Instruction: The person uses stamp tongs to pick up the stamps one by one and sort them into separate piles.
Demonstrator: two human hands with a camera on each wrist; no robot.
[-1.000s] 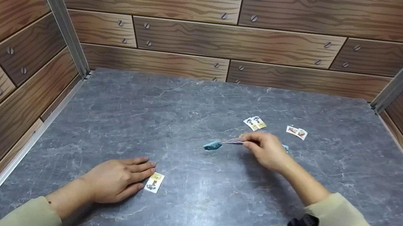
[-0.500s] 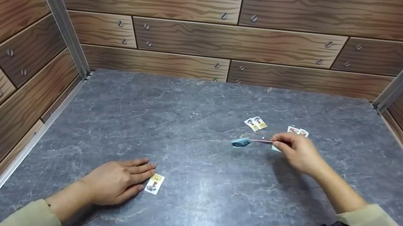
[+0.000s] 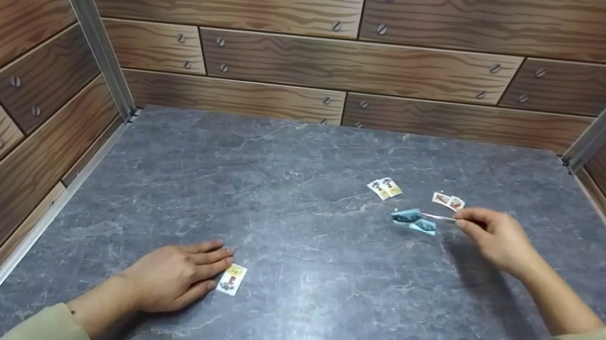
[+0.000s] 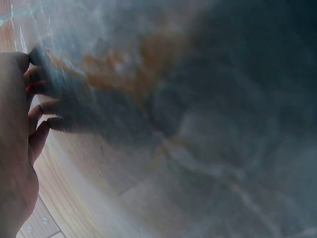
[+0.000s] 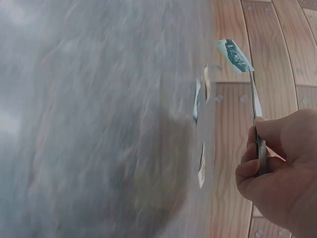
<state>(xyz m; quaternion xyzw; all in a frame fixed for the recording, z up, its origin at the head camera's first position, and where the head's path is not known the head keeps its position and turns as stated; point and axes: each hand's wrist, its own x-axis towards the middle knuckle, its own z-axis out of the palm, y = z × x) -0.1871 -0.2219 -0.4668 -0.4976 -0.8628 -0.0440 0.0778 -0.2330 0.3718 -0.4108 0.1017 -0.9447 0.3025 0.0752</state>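
My right hand point(image 3: 498, 241) pinches a pair of slim metal tweezers point(image 5: 261, 151), pointing left. At their tip hangs a teal stamp point(image 5: 235, 56), held above the table. In the head view it partly overlaps a second teal stamp point(image 3: 424, 226) lying on the table. My left hand point(image 3: 173, 277) rests palm down with fingers stretched out. Its fingertips and thumb are beside a yellow and white stamp point(image 3: 232, 279); whether they touch its edge I cannot tell.
Two overlapping yellow and white stamps point(image 3: 384, 188) lie farther back. To their right is a pair of white and red stamps point(image 3: 449, 201). The grey marbled table point(image 3: 258, 171) is bounded by wood-patterned walls point(image 3: 270, 56).
My right hand has moved to the right with the tweezers, carrying the teal stamp from mid-table to over the other teal one. My left hand has stayed in place.
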